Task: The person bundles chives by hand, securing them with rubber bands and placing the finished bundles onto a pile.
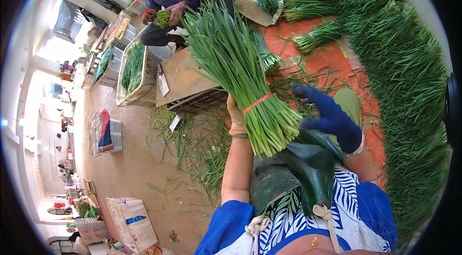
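Dusty floor, left hand gripping chive bundle — long, banded

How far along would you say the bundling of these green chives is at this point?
Well along: many finished bundles lie stacked at right. In hand, the left hand holds a bundle tied with an orange band; the blue-gloved right hand is open beside it. Loose chives remain in crates.

Head-worn fisheye camera looks steeply down, close over the lap.
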A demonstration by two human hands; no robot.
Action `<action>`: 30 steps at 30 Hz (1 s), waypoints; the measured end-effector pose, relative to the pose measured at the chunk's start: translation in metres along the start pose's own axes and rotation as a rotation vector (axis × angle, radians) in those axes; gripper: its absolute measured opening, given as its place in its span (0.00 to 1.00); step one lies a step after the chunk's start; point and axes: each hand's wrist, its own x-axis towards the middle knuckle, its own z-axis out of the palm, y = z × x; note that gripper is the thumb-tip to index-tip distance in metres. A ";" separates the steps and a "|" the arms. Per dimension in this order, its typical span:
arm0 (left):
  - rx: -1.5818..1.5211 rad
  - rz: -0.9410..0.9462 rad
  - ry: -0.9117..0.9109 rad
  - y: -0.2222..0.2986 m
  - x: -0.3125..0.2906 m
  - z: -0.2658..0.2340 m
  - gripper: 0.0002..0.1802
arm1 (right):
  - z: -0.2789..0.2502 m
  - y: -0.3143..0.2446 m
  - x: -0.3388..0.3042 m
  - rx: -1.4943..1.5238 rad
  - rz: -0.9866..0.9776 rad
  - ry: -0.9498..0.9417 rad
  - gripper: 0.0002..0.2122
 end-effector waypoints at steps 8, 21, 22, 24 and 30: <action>-0.091 -0.094 0.203 -0.008 0.006 0.053 0.33 | 0.001 -0.013 -0.007 -0.325 -0.309 0.129 0.11; 0.337 0.222 0.339 -0.025 0.003 0.058 0.24 | 0.050 -0.007 -0.010 -0.986 -0.324 0.013 0.12; 0.317 0.251 0.367 -0.025 0.002 0.061 0.25 | 0.050 -0.007 -0.012 -0.982 -0.267 -0.016 0.14; 0.275 0.307 0.421 -0.026 0.000 0.067 0.26 | 0.047 -0.002 -0.018 -1.035 -0.246 -0.058 0.11; 0.226 0.338 0.468 -0.028 -0.001 0.081 0.26 | 0.036 0.006 -0.031 -0.952 -0.402 0.033 0.06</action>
